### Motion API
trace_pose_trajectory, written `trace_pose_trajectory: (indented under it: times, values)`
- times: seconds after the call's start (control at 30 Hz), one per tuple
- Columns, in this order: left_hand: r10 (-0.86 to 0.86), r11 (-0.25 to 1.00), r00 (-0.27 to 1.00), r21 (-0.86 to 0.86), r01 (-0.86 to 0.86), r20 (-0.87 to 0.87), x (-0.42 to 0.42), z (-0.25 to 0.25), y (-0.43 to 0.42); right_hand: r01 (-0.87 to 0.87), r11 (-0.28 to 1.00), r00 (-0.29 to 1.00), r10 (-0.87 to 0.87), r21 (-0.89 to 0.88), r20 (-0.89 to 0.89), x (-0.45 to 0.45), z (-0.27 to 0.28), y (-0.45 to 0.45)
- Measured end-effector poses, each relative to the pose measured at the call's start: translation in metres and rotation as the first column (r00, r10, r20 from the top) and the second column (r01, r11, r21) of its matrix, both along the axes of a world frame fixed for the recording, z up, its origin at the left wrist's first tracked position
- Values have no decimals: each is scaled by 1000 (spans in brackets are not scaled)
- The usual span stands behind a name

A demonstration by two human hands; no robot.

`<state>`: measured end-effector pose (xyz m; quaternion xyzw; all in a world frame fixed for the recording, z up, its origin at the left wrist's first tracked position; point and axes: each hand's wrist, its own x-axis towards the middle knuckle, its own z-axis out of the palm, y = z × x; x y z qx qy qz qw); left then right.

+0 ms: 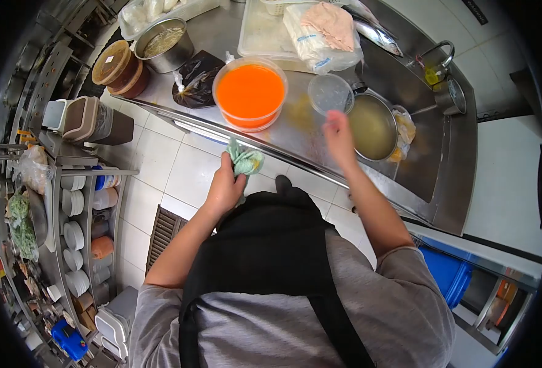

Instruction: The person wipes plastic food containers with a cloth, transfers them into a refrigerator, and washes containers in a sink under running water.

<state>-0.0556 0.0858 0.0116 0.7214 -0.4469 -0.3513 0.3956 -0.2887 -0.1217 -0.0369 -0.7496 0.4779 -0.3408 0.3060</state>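
My left hand is closed around a crumpled green cloth, held in front of the counter's edge. A yellowish stain marks the cloth. My right hand reaches over the steel counter, blurred, so its fingers cannot be made out. Just beyond it stands a clear plastic tub, and to its right a pot of cloudy yellowish liquid sits in the sink. A large clear tub of bright orange liquid stands on the counter beyond my left hand. Yellow smears show on the steel between the two tubs.
A black plastic bag, a steel pot and brown tubs stand at the left of the counter. Fish lie at the back near the faucet. Shelves with stacked plates rise on the left.
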Motion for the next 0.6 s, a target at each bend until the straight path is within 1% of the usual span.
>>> trace_pose_trajectory:
  times: [0.03, 0.07, 0.1, 0.13, 0.17, 0.2, 0.23, 0.27, 0.3, 0.33, 0.37, 0.43, 0.47, 0.5, 0.53, 0.57, 0.6]
  values:
    - [3, 1000, 1000, 2, -3, 3, -4, 4, -9, 202, 977, 977, -205, 71, 52, -15, -10, -29]
    - [-6, 994, 992, 113, -8, 123, -9, 8, -19, 334, 940, 939, -338, 76, 59, -32, -37, -62]
    - [-28, 975, 971, 222, -26, 238, -13, 10, -28, 459, 884, 883, -465, 82, 65, -34, -34, -74]
    - [-26, 974, 970, 223, -29, 242, -18, 9, -36, 457, 885, 884, -463, 85, 68, -38, -31, -83]
    - [-40, 998, 887, 54, 17, 459, -23, 4, -43, 405, 758, 864, -501, 512, 59, -43, -26, -96]
    - [-13, 990, 759, -98, 101, 651, -27, 0, -49, 269, 478, 848, -529, 836, 29, -43, -15, -101]
    - [-62, 989, 691, -51, 141, 720, -29, -3, -55, 191, 490, 867, -490, 851, 87, -48, -32, -110]
    - [-60, 989, 688, -49, 138, 723, -33, -8, -61, 186, 489, 869, -487, 852, 90, -53, -33, -118]
    - [-53, 994, 704, -31, 106, 708, -36, -14, -66, 108, 538, 861, -472, 836, 192, -58, -33, -123]
    - [-46, 997, 720, -12, 75, 693, -39, -17, -71, 33, 585, 843, -452, 810, 292, -57, -22, -122]
    - [-46, 997, 718, -9, 73, 694, -43, -19, -74, 1, 623, 840, -425, 783, 337, -65, -5, -125]
    - [-36, 997, 746, -23, 68, 665, -52, -22, -78, -56, 805, 912, -199, 591, 358, -98, 44, -137]
    - [-31, 998, 747, -18, 58, 664, -55, -27, -78, -87, 905, 938, -66, 416, 340, -120, 72, -146]
    - [-20, 998, 747, -26, 50, 664, -58, -33, -77, -33, 941, 958, -67, 338, 280, -138, 116, -152]
    - [-7, 999, 747, -35, 41, 665, -60, -37, -76, 140, 976, 976, -164, 169, 140, -162, 146, -162]
    - [1, 999, 749, -32, 27, 662, -61, -37, -77, 63, 987, 950, -105, 150, 295, -182, 185, -160]
    - [-5, 999, 759, -36, 38, 651, -61, -36, -76, 121, 989, 929, -145, 89, 340, -198, 221, -155]
